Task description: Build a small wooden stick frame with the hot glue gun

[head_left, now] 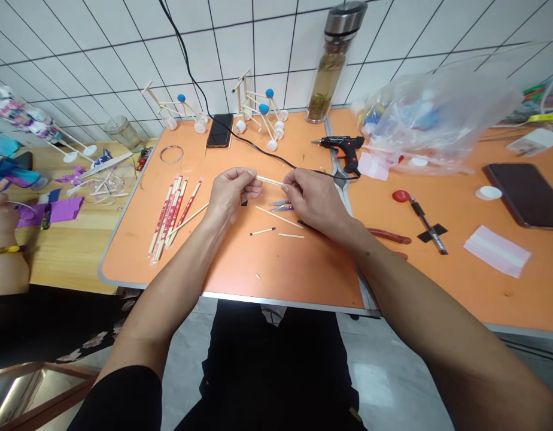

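a: while both hands pinch it, where is the wooden stick (270, 180)?
b: above the orange table (240, 263), with left hand (234, 190) and right hand (315, 200) each clenched on one end. it is light, thin and likely brittle; grip near the ends.
a: containers?
b: glass bottle (328, 78) holds dried leaves; plastic bag (431, 117) holds blurred small items.

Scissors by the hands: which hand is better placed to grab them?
Probably the right hand: the scissors lie just beside it, blades pointing away from it, while the left hand sits farther off. Both hands pinch the stick.
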The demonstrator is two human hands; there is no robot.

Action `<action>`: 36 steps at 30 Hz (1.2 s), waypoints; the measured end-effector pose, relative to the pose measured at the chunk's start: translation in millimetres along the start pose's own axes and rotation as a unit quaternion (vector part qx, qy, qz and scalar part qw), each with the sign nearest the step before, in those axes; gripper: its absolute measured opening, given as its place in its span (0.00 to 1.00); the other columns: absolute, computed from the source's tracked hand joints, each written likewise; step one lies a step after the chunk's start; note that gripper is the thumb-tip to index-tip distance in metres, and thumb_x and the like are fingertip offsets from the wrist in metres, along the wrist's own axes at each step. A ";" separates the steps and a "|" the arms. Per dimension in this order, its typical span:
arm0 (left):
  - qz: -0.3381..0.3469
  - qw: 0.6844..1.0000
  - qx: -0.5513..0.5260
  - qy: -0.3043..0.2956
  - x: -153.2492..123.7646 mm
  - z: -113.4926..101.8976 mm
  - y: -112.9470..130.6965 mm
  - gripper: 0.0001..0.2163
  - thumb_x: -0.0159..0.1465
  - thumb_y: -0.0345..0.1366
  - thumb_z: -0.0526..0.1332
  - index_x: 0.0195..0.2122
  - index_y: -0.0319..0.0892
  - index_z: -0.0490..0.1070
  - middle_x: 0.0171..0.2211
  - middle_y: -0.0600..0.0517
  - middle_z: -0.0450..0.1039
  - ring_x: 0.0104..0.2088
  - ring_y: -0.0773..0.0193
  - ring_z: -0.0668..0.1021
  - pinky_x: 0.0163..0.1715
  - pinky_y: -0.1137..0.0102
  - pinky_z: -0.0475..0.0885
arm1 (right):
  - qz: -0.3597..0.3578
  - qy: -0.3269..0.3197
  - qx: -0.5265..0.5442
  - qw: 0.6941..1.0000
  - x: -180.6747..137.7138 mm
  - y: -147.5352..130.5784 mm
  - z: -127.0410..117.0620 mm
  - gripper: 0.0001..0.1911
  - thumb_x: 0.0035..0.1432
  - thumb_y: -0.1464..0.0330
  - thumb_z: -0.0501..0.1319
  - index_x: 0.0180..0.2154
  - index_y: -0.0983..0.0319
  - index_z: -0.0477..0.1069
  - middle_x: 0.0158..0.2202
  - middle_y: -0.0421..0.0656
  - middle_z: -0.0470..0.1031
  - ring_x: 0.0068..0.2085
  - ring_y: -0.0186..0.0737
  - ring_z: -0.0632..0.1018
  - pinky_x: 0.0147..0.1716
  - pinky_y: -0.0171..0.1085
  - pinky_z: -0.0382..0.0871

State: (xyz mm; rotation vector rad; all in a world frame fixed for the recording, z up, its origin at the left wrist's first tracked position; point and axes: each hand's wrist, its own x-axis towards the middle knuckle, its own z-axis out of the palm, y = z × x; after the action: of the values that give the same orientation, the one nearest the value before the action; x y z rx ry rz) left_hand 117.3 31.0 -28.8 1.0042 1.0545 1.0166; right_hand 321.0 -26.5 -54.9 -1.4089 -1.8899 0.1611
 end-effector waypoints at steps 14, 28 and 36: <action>-0.093 0.995 -0.005 -0.042 9.7 -5.5 -3.9 0.19 0.65 0.46 0.73 0.25 0.42 0.71 0.19 0.53 0.75 0.15 0.73 0.71 0.15 0.77 0.60 | -0.147 0.025 -0.233 0.961 2.1 10.8 -2.9 0.19 0.82 0.69 0.47 0.41 0.59 0.74 0.37 0.52 0.79 0.38 0.51 0.76 0.36 0.46 0.62; -0.141 0.989 -0.021 -0.032 8.0 -1.6 -0.4 0.15 0.65 0.39 0.69 0.23 0.43 0.71 0.16 0.53 0.71 0.12 0.74 0.66 0.13 0.77 0.54 | -0.142 0.014 -0.210 0.967 1.5 8.7 -7.5 0.22 0.82 0.68 0.45 0.44 0.59 0.77 0.39 0.53 0.80 0.40 0.50 0.76 0.40 0.46 0.65; -0.196 0.977 -0.065 -0.052 8.1 -0.8 1.1 0.12 0.60 0.35 0.70 0.24 0.43 0.69 0.16 0.55 0.69 0.12 0.75 0.63 0.13 0.79 0.54 | -0.142 0.013 -0.191 0.971 1.6 9.8 -6.8 0.21 0.82 0.68 0.47 0.45 0.59 0.78 0.41 0.54 0.81 0.42 0.52 0.78 0.42 0.46 0.69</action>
State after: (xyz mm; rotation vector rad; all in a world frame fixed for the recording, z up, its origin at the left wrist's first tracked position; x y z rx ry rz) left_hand 117.9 39.2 -29.4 0.6995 1.0349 0.6921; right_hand 332.7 -23.5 -54.4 -1.3503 -2.1545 -0.3774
